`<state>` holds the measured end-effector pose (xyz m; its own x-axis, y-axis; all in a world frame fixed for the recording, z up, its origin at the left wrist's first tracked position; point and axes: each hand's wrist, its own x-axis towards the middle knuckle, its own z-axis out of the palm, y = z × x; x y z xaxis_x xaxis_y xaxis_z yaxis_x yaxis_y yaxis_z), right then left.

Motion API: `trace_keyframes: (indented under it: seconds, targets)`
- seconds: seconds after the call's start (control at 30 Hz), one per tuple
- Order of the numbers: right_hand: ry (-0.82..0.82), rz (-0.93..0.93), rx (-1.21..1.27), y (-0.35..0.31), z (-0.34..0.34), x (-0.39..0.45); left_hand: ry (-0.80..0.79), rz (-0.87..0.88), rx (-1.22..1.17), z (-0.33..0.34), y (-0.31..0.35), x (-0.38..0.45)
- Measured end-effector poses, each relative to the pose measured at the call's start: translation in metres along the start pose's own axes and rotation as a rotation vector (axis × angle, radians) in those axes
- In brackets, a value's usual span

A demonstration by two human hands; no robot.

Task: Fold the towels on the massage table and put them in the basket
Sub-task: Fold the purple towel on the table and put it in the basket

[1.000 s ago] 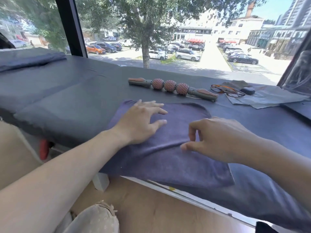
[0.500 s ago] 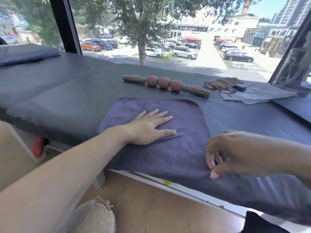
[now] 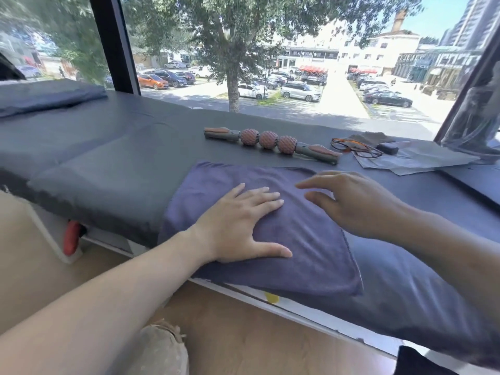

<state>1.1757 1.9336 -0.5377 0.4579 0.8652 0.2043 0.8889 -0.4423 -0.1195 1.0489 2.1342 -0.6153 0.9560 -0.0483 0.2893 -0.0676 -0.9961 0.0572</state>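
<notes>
Your left hand (image 3: 238, 226) lies flat, fingers straight, pressing the folded purple towel (image 3: 295, 239) at the near edge of the massage table (image 3: 108, 163). Your right hand (image 3: 351, 201) hovers at 2 o'clock of it, fingers relaxed, grasping nothing. At 12 o'clock lies a massage roller (image 3: 270, 142)

There is a single view, from the person's head, looking forward and down, close over the massage table (image 3: 113, 169). The window (image 3: 297, 63) fills the top of the frame, the wooden floor (image 3: 243, 334) the bottom.
</notes>
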Motion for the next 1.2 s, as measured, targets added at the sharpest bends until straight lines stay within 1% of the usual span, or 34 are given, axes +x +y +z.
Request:
trace_keyframes:
  seconds: [0.03, 0.07, 0.1, 0.13, 0.17, 0.23, 0.27, 0.33, 0.4, 0.5, 0.6, 0.7, 0.77, 0.8, 0.87, 0.9, 0.93, 0.97, 1.0, 1.07, 1.1, 1.13, 1.17, 1.2]
  targets:
    - [-0.047, -0.023, 0.021, 0.005, 0.014, 0.010, 0.009, 0.051, 0.038, 0.001, 0.003, -0.007]
    - [-0.170, -0.039, 0.030, 0.011, 0.026, 0.020, 0.000, 0.081, 0.058, 0.002, 0.003, -0.014]
    - [-0.304, -0.016, 0.021, 0.022, 0.036, 0.031, -0.018, 0.079, 0.052, 0.003, -0.001, -0.020]
    - [-0.377, 0.039, -0.001, 0.035, 0.040, 0.043, -0.037, 0.043, 0.008, 0.001, -0.008, -0.024]
    - [-0.387, 0.113, -0.032, 0.047, 0.041, 0.056, -0.040, -0.028, -0.074, -0.001, -0.015, -0.025]
    - [-0.316, 0.215, -0.123, 0.054, 0.036, 0.084, -0.014, -0.236, -0.261, -0.010, -0.031, -0.017]
    - [-0.270, 0.217, -0.126, 0.049, 0.035, 0.095, -0.014, -0.336, -0.313, -0.014, -0.040, -0.009]
    - [-0.208, 0.155, -0.023, 0.032, 0.044, 0.112, -0.053, -0.469, -0.288, -0.018, -0.052, 0.012]
    - [-0.254, 0.091, 0.057, 0.017, 0.060, 0.119, -0.133, -0.504, -0.199, -0.017, -0.064, 0.030]
    - [-0.310, 0.087, 0.038, 0.021, 0.077, 0.125, -0.232, -0.585, -0.083, -0.009, -0.090, 0.048]
    - [-0.330, 0.113, 0.041, 0.034, 0.075, 0.131, -0.272, -0.684, -0.068, -0.008, -0.114, 0.056]
    - [-0.336, 0.113, 0.017, 0.043, 0.075, 0.133, -0.283, -0.712, -0.076, -0.007, -0.127, 0.061]
    - [-0.239, 0.110, 0.065, 0.048, 0.080, 0.131, -0.246, -0.720, -0.073, -0.003, -0.133, 0.062]
    - [-0.139, 0.113, 0.116, 0.051, 0.083, 0.130, -0.195, -0.716, -0.072, -0.001, -0.135, 0.062]
    - [0.081, 0.160, 0.201, 0.057, 0.087, 0.129, -0.020, -0.680, -0.117, 0.000, -0.137, 0.062]
    - [0.152, 0.199, 0.188, 0.061, 0.087, 0.129, 0.053, -0.669, -0.173, -0.002, -0.140, 0.061]
    - [0.181, 0.239, 0.143, 0.065, 0.086, 0.129, 0.087, -0.672, -0.229, -0.006, -0.142, 0.061]
    - [0.171, 0.278, 0.089, 0.070, 0.082, 0.128, 0.065, -0.691, -0.264, -0.010, -0.147, 0.061]
    - [0.135, 0.312, 0.043, 0.074, 0.076, 0.126, 0.001, -0.720, -0.261, -0.016, -0.154, 0.062]
    - [0.032, 0.358, 0.023, 0.086, 0.066, 0.125, -0.170, -0.784, -0.151, -0.026, -0.165, 0.065]
    - [-0.027, 0.362, 0.025, 0.092, 0.063, 0.125, -0.231, -0.806, -0.083, -0.030, -0.169, 0.065]
    - [-0.083, 0.349, 0.023, 0.097, 0.059, 0.124, -0.259, -0.823, -0.065, -0.033, -0.173, 0.064]
    - [-0.115, 0.329, 0.044, 0.101, 0.057, 0.124, -0.263, -0.831, -0.102, -0.035, -0.175, 0.063]
    - [-0.115, 0.313, 0.090, 0.102, 0.054, 0.124, -0.239, -0.826, -0.189, -0.036, -0.175, 0.061]
